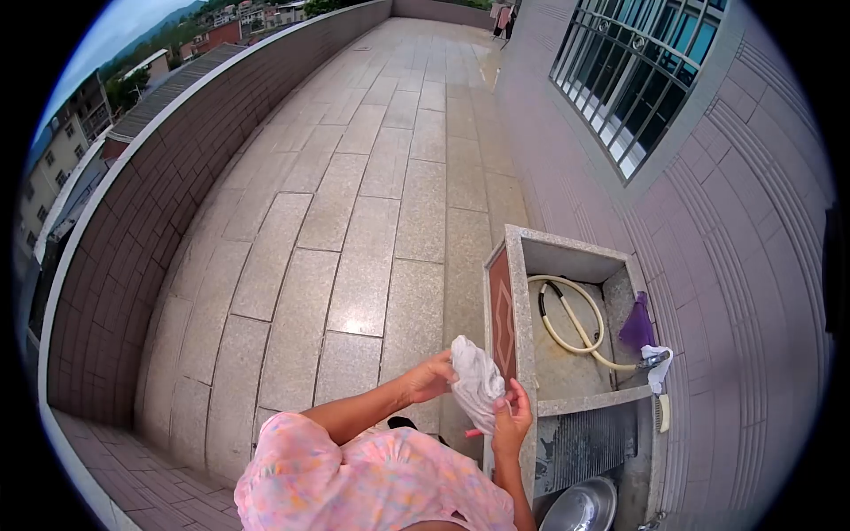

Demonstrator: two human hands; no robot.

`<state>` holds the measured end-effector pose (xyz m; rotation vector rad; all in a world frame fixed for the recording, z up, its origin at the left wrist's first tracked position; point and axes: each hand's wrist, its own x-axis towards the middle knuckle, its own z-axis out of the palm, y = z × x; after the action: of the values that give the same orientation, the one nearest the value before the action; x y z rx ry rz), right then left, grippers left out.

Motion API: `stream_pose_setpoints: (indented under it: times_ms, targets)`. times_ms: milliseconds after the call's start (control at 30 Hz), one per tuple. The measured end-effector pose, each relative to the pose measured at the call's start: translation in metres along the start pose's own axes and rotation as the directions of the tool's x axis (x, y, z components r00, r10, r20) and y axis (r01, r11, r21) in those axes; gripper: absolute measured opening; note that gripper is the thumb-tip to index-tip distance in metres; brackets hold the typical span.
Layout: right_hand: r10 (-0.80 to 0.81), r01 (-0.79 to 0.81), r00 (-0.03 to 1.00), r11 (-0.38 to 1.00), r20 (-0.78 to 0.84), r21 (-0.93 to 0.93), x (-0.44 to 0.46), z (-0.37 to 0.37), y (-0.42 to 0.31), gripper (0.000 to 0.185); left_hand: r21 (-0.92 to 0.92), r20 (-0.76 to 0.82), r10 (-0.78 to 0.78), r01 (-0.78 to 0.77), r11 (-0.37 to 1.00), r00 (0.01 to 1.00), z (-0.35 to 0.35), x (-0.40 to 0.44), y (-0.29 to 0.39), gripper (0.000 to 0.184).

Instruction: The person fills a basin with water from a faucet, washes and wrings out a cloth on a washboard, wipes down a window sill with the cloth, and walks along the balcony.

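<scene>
A bunched white cloth [478,382] hangs between my two hands, beside the left edge of the stone sink [525,336]. My left hand [430,375] is closed on the cloth's upper left side. On the lower right side, my right hand [513,414] grips the same cloth with thumb and fingers. A small red item [474,434] shows just below the cloth; what it is cannot be made out. Inside the sink basin lies a coiled cream hose [575,343], joined to a tap [653,360] on the wall.
A purple item [637,326] and a white rag [659,370] are by the tap, with a brush [664,413] below. A metal basin [580,509] sits near the ribbed washboard [584,447]. A low wall [142,239] runs along the left; a barred window [633,80] is at upper right.
</scene>
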<state>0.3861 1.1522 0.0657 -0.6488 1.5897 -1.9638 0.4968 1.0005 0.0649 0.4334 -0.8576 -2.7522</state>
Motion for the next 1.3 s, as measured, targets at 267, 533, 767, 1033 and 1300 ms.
stream_pose_setpoints:
  times_ms: [267,533,767,1033,1300]
  targets:
    - [0.403,-0.428,0.837,0.904,0.370,-0.017,0.059,0.065,0.015,0.054,0.049,-0.093,0.272,-0.269,0.962,0.958,-0.047,-0.013,0.044,0.075]
    - [0.521,-0.442,0.695,0.853,0.496,-0.276,0.128,0.092,0.029,0.044,0.301,-0.257,0.104,-0.023,0.953,0.961,-0.067,0.020,0.098,0.078]
    - [0.335,-0.342,0.819,0.937,0.466,-0.074,0.229,0.099,0.045,0.039,0.574,-0.311,0.270,-0.046,0.818,0.911,-0.055,0.104,0.165,0.055]
    - [0.541,-0.750,0.661,0.487,0.520,0.448,0.327,0.097,0.057,0.046,0.344,-0.309,0.291,-0.179,0.922,0.905,-0.065,0.188,0.207,0.049]
    - [0.397,-0.566,0.796,0.756,0.456,0.328,0.383,0.097,0.075,0.048,0.267,-0.417,0.223,-0.116,0.957,0.881,-0.081,0.244,0.241,0.045]
